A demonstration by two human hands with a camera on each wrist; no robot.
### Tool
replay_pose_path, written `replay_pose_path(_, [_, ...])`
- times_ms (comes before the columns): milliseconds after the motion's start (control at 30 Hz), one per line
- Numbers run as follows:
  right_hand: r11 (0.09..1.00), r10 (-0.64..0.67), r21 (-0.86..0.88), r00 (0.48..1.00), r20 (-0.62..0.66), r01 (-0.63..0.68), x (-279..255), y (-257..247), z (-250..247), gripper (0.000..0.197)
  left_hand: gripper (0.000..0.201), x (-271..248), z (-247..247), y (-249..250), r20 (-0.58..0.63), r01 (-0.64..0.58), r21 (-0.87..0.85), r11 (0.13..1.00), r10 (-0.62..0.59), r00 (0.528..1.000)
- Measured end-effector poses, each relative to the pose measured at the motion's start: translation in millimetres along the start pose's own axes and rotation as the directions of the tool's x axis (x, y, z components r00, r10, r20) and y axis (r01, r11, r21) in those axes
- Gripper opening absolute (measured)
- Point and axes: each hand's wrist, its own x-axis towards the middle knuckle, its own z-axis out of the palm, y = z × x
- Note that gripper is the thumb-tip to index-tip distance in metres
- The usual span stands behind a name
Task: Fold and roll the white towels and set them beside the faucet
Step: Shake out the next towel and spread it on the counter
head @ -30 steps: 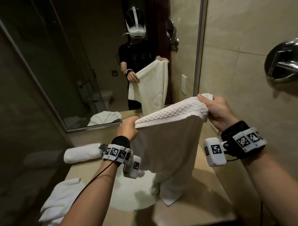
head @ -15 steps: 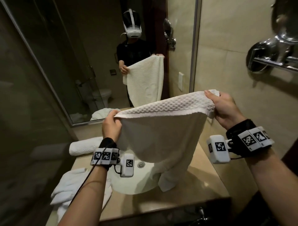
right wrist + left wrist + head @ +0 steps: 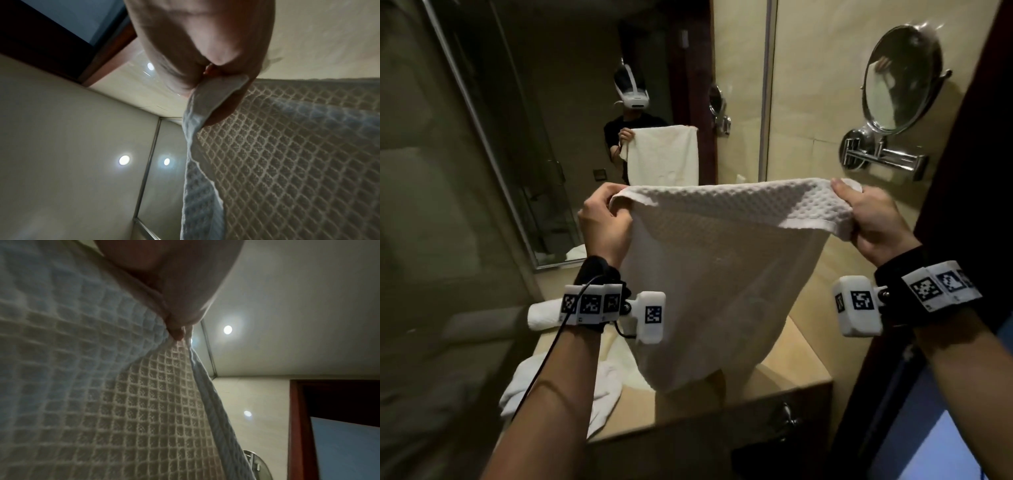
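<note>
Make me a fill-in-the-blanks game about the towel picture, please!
1. The towel held up in the air is gripped by ____ hands, the left hand and the right hand.
2. The colour of the held towel is ____.
3. The rolled towel lies on the counter on the person's ____ side.
4. The round mirror on the wall is on the person's ____ side.

Missing words: two; white; left; right
</note>
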Motion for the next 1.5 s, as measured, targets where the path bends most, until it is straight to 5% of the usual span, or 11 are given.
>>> replay_pose_path(433, [0.987,-0.161,-0.012,0.987,-0.004,0.161,-45.6,-52.1,0.1,0.015,0.027,-4.7,-59.2,72.4,-0.111,-0.127,-0.133,0.983,0.112,0.987])
replay_pose_path(600, [0.993,-0.121,0.002,0.992,-0.029,0.121,-42.2,-42.0,-5.4,0.018,0.028,-4.0,-52.1,66.4,-0.058,-0.093,-0.094,0.991,0.088,0.994])
replay_pose_path(967, [0.994,0.104,-0.030,0.984,-0.143,-0.110,-28.1,39.5,-30.7,0.012,0.017,-32.8,8.1,-38.7,0.152,0.091,0.077,0.993,-0.101,0.983])
replay_pose_path(1133, [0.984,0.159,0.104,0.971,-0.177,-0.142,18.8,85.1,-39.5,0.019,0.009,-28.1,51.4,-99.1,0.216,0.152,0.138,0.979,-0.179,0.960])
replay_pose_path(1233, [0.962,0.235,0.188,0.949,-0.210,-0.197,62.4,128.6,-44.9,0.019,0.022,-22.5,86.6,-137.6,0.270,0.155,0.178,0.972,-0.200,0.942])
replay_pose_path(1400, [0.910,0.388,0.253,0.888,-0.245,-0.328,134.7,216.2,-55.4,0.029,0.019,-0.5,149.4,-196.6,0.371,0.247,0.222,0.943,-0.316,0.873])
replay_pose_path(1500, [0.905,0.394,0.309,0.851,-0.347,-0.293,175.4,260.2,-57.5,0.045,0.014,15.1,182.7,-233.0,0.542,0.204,0.318,0.926,-0.355,0.762])
